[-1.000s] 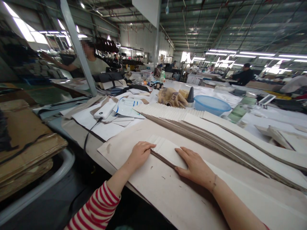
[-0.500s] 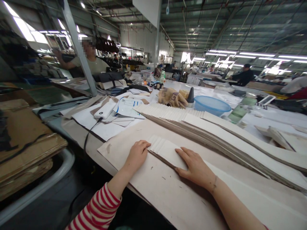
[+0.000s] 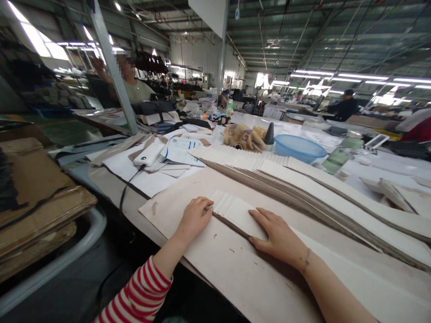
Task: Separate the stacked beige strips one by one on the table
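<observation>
A small stack of long white strips (image 3: 237, 215), with brown-grey edges, lies fanned in steps on a pale sheet (image 3: 215, 264) in front of me. My left hand (image 3: 195, 219) is at its left end, thumb and fingers closed together on the ends of the strips. My right hand (image 3: 281, 237) rests on the stack further right, fingers spread over the top and thumb along the near edge. Just beyond lies a much thicker fanned pile of similar strips (image 3: 286, 190).
Behind the strips are a blue basin (image 3: 299, 148), a dark cone (image 3: 270, 133) and a patterned cloth bundle (image 3: 242, 136). A white corded device (image 3: 150, 154) lies left beside a printed packet (image 3: 183, 149). Cardboard (image 3: 43, 170) is stacked at the left; a co-worker (image 3: 134, 92) is behind a post.
My left fingers have curled slightly at the strip ends. My right hand has stayed in nearly the same place. The co-worker's arm at the left has risen.
</observation>
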{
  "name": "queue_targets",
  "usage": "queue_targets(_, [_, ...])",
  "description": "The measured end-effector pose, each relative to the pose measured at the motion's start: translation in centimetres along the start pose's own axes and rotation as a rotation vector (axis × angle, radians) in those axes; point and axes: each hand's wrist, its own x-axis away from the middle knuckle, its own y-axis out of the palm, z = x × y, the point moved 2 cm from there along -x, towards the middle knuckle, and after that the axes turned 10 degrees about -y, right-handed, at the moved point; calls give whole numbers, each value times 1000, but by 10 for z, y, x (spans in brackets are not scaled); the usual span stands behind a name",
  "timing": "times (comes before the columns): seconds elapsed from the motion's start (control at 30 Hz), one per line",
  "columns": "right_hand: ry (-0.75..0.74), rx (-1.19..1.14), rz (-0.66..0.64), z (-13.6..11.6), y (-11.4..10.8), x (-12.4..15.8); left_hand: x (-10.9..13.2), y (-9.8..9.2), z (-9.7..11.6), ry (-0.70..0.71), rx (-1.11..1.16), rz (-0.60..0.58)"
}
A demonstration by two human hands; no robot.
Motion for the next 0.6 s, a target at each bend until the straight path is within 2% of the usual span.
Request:
queue_targets(0.37, [40, -22, -1, 3, 6, 4, -1, -4, -6, -17, 15, -49])
queue_targets(0.6, [10, -30, 26, 2, 1, 2, 0, -6, -7, 9, 12, -65])
